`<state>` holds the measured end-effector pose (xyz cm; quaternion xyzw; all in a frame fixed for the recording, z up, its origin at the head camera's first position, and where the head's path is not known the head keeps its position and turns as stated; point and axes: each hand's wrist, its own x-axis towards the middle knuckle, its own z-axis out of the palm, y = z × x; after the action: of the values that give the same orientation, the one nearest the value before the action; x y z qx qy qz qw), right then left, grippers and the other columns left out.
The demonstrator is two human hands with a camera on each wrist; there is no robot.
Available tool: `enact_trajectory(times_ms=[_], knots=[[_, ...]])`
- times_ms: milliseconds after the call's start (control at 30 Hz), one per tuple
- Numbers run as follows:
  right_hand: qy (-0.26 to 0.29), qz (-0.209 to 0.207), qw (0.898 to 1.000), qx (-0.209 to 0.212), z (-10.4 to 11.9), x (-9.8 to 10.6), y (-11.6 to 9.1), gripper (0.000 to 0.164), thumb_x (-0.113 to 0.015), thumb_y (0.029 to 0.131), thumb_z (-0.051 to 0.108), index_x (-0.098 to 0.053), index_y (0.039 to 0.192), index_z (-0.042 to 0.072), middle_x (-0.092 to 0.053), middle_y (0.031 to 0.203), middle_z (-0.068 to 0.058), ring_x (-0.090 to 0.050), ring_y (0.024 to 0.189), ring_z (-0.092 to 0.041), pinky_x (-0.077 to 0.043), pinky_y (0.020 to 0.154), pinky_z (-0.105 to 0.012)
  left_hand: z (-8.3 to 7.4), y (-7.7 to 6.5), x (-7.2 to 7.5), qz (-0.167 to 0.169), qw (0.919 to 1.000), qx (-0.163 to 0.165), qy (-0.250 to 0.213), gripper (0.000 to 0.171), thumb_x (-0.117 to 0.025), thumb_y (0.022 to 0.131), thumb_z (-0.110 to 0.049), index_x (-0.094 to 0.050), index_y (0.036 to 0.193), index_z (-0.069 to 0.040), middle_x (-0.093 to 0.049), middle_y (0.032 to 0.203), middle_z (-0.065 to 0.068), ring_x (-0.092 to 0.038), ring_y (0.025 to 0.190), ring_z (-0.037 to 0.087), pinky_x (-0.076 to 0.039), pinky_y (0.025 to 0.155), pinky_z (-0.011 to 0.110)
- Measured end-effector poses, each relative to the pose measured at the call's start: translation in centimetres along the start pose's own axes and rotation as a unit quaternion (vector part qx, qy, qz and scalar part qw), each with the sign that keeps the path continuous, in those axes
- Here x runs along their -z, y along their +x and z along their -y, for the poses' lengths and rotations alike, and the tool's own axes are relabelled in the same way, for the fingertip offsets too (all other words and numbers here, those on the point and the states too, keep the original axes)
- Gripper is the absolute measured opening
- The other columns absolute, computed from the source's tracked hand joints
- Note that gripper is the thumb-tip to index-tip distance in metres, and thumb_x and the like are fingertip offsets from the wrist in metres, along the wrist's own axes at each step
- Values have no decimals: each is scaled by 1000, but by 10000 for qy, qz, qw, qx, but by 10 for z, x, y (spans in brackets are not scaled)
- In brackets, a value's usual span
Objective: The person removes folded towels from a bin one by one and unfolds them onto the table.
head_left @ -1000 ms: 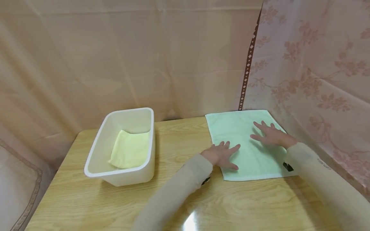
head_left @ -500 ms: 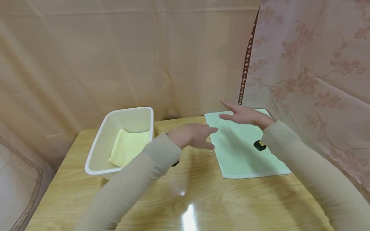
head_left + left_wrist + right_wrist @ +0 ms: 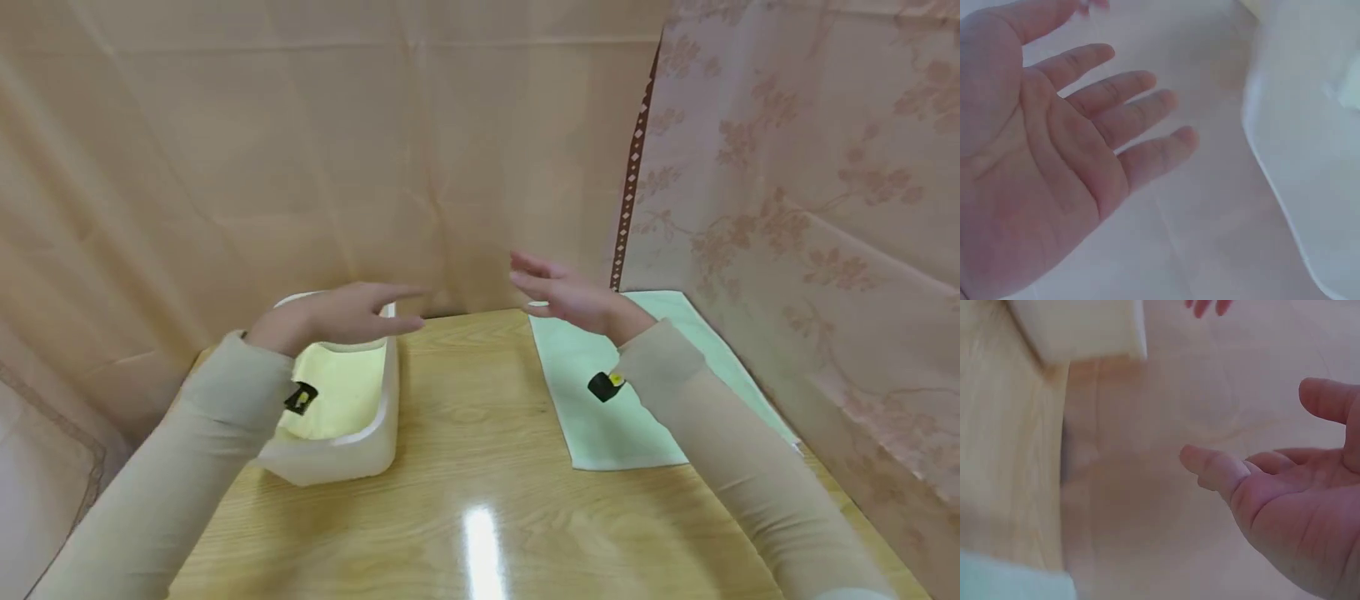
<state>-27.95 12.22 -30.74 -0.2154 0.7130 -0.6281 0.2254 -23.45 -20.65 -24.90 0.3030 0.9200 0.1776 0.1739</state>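
My left hand [image 3: 341, 314] is raised over the white plastic tub [image 3: 345, 461], fingers extended toward the right and holding nothing. Its bare palm and spread fingers show in the left wrist view, beside the tub's rim [image 3: 1285, 215]. Inside the tub lies a folded yellow cloth [image 3: 341, 392], partly hidden by my left sleeve. Above the left edge of a light green towel [image 3: 622, 433], my right hand [image 3: 573, 298] hovers with fingers pointing left and nothing in it. The towel is spread flat, its right part covered by my sleeve in the head view.
Both things rest on a wooden table [image 3: 465, 417] with a bright light reflection near the front. A beige curtain [image 3: 480, 150] hangs behind the table, and a pink flowered curtain [image 3: 810, 208] runs along its right side.
Both hands have lifted off the green towel and moved left. The left hand has swung across to the tub, while the right has shifted to the towel's left edge. Towel and cloth stay put.
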Motion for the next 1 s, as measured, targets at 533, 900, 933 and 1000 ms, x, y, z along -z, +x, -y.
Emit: enact_trajectory(times_ms=[533,900,933,1000], knots=[[2170,757,9730,-231,-36,-72,20,84,-53,103,5,2,165,20,1,170,-12,-21,152,-29,-43,102,-61,142,-101,2,-1483,9661,1420,-1567,76,-69,99,-31,-31,157,0,-40,150,33,-51,129,44,-56,90,39],[2838,1154,9502,-569,-60,-133,35,89,-52,102,-1,7,164,25,10,169,-15,-14,153,-32,-41,97,-69,185,-116,-46,-1252,9370,1320,-2983,91,-65,100,-26,-1,163,-10,-22,157,29,-53,124,38,-56,84,40],[2861,1160,9493,-601,-61,-139,36,91,-53,102,0,8,164,26,11,168,-16,-16,153,-33,-42,96,-69,186,-116,-49,-1211,9346,1263,-3098,90,-65,101,-24,-1,163,-12,-22,157,29,-56,121,34,-57,84,41],[2860,1227,9483,-622,-61,-151,38,94,-56,100,0,6,164,28,10,169,-14,-17,153,-33,-43,94,-70,189,-117,-54,-1163,9296,1121,-3312,87,-63,101,-20,-3,163,-14,-25,154,28,-60,115,28,-58,82,44]])
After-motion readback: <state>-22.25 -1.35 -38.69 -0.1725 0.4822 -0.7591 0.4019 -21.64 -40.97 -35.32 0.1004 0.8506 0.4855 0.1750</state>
